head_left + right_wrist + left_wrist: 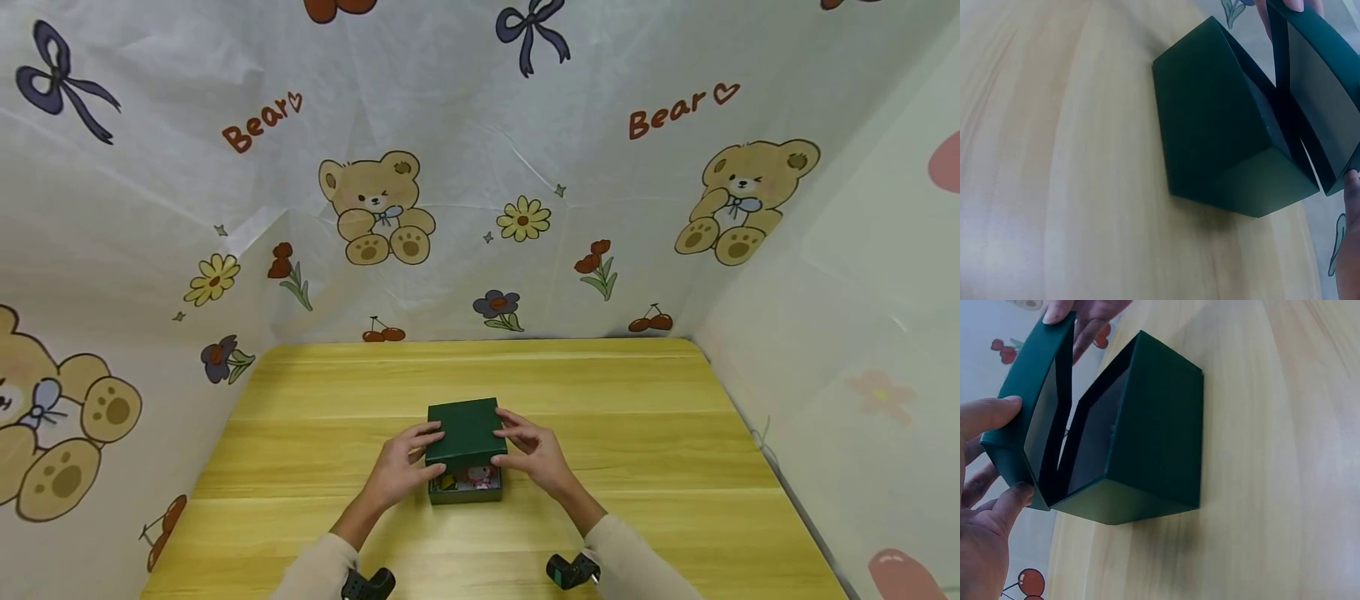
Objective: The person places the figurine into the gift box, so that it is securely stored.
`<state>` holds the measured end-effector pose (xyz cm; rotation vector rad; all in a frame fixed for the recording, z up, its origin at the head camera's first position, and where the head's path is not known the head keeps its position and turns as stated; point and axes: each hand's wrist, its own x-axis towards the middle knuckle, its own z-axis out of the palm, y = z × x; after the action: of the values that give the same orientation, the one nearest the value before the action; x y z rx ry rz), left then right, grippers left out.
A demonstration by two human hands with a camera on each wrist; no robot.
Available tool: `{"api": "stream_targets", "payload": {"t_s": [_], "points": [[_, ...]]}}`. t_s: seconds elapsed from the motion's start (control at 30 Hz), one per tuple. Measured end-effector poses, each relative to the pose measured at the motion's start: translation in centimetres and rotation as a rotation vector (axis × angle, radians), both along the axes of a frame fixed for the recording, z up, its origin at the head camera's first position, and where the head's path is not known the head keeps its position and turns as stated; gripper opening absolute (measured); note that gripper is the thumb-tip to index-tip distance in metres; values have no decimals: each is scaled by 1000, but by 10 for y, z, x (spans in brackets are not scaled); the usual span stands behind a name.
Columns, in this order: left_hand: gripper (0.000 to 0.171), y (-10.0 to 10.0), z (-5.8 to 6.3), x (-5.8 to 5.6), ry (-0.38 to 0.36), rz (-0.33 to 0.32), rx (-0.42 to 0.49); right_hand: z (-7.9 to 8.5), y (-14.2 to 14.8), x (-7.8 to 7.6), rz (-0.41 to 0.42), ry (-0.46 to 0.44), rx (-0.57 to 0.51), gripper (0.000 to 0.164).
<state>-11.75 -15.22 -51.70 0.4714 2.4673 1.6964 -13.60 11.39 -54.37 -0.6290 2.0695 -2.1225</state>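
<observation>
A dark green box (465,497) stands on the table with small colourful figures (478,477) partly visible inside. Its matching lid (467,429) is tilted above it, raised along the front edge and low at the back, as both wrist views show. My left hand (401,467) grips the lid's left side, thumb at the front corner and fingers along the edge. On the opposite side my right hand (536,454) holds the lid the same way. Most of the box's contents are hidden under the lid.
The light wooden table (637,467) extends around the box on all sides. Behind it hangs a white cloth (457,108) printed with bears and flowers, and a pale wall covering (862,308) rises at the right.
</observation>
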Motion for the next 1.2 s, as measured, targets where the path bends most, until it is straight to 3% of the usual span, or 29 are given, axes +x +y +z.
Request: {"api": "stream_targets", "payload": {"t_s": [0.37, 0.6, 0.97, 1.2], "points": [[47, 4, -13, 10, 171, 11, -119, -14, -1, 8, 13, 39, -48, 40], [52, 3, -21, 15, 212, -5, -175, -20, -2, 13, 16, 57, -43, 38], [60, 6, -33, 21, 336, -19, -311, -28, -3, 20, -23, 87, 70, 37], [57, 8, -36, 24, 390, -8, -342, -33, -3, 22, -32, 118, 93, 37]]}}
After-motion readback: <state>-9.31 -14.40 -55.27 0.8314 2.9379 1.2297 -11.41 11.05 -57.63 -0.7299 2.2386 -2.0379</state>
